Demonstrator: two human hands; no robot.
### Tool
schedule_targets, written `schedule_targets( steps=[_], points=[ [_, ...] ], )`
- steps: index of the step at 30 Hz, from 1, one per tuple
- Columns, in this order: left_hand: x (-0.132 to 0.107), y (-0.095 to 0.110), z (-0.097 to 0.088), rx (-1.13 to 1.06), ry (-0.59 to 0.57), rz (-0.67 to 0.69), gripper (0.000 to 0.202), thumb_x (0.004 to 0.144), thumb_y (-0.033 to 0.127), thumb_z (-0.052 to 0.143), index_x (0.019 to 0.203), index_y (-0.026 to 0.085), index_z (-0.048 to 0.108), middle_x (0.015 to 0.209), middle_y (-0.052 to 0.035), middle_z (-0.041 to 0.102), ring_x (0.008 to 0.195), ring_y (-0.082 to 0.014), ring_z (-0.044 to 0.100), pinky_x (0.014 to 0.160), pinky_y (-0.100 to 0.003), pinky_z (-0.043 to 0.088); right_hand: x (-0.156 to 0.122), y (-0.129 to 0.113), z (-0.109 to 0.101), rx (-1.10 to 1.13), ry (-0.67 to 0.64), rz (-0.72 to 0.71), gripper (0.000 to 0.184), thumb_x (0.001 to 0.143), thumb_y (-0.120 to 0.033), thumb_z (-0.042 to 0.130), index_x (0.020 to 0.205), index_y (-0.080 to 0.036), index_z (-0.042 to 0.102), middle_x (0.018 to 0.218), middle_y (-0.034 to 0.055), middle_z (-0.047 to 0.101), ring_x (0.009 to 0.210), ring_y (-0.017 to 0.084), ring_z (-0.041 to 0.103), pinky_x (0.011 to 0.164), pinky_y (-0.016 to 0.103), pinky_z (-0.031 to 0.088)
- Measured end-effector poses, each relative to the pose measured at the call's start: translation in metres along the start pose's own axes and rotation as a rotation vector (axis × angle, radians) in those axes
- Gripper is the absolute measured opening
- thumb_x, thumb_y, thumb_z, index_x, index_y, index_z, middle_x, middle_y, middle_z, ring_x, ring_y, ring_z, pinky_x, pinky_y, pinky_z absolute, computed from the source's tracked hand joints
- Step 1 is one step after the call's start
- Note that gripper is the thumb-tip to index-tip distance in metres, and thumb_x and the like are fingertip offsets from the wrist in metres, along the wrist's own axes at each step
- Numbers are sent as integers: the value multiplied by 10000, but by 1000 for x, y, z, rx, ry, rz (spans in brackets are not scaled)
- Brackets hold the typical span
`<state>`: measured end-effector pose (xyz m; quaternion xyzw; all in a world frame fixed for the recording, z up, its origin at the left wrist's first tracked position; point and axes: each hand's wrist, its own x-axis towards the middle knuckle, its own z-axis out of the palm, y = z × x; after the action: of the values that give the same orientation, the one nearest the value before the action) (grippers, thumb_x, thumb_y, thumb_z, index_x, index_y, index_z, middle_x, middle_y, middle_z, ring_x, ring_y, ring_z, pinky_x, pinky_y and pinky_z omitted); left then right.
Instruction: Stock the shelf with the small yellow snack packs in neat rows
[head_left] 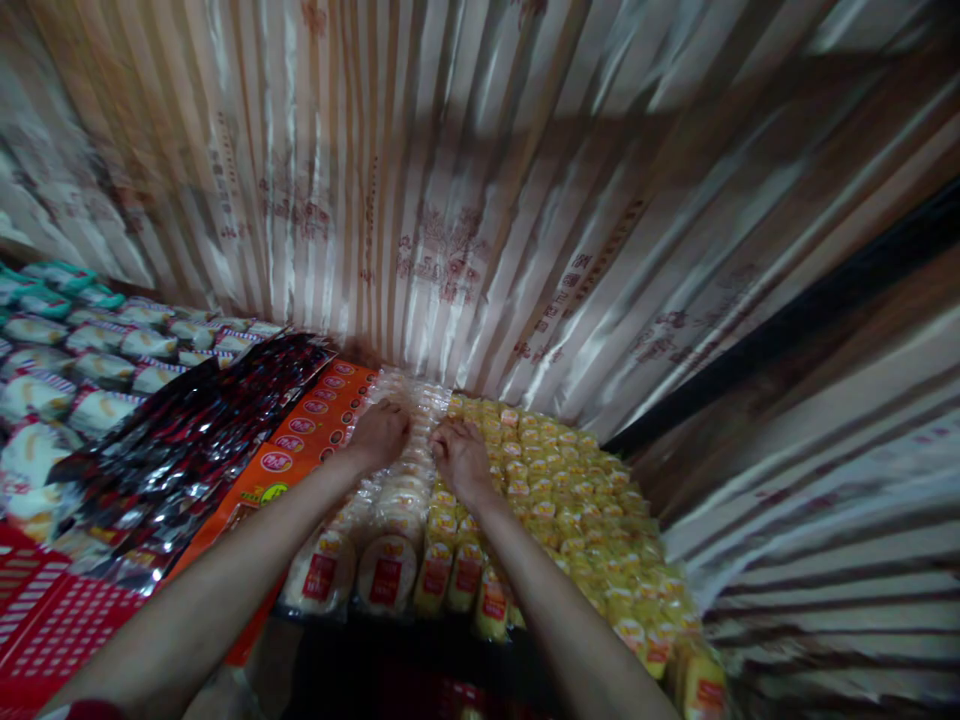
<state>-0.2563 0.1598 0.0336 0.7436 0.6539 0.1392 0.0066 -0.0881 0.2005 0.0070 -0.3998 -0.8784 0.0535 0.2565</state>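
Note:
Both arms reach over a display of wrapped snacks. My left hand (380,434) lies on rows of round white crackers in clear wrappers (386,570), its fingers curled down among the far packets. My right hand (459,458) is bent at the border between those crackers and the yellow wrapped snacks (540,480), fingers drawn in and touching the packets. What either hand pinches, if anything, is too dim and small to make out. The nearest packets in each row stand upright with red labels facing me.
To the left are an orange printed carton (300,430), a pile of dark shiny packets (202,440), white bags (105,350) and a red plastic basket (67,620). Striped printed sheeting (450,200) hangs behind, and a dark pole (750,330) slants across the right.

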Motion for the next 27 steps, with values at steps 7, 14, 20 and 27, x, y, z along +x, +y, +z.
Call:
schedule_targets(
  steps=[7,14,20,27],
  points=[
    [2,5,3,-46,1,-112,185,826,180,447,850,175,630,861,-65,651,858,-188,582,744,-272,422,-6,-4,-8,-30,13,-54,100,830,-197,536,827,-210,634,808,41,633,856,195,509,830,316,366],
    [-3,6,6,-123,-62,-189,181,842,194,435,922,185,597,942,-69,629,834,-184,603,686,-269,429,-9,-10,-15,57,-137,-125,127,847,-277,561,800,-218,664,802,19,669,795,157,563,850,322,375],
    [-4,5,7,-155,-58,-165,177,842,167,426,919,175,585,932,-54,618,835,-163,600,704,-251,431,-6,-14,-15,94,-154,-54,148,761,-102,603,753,-230,675,779,3,669,798,155,566,834,298,392],
    [-18,-1,0,-180,-41,-60,218,841,211,435,1008,202,574,1086,-56,555,804,-151,603,628,-240,430,-5,-13,-7,98,-124,76,163,776,-102,557,741,-215,670,735,6,660,754,158,564,759,270,404]
  ],
)
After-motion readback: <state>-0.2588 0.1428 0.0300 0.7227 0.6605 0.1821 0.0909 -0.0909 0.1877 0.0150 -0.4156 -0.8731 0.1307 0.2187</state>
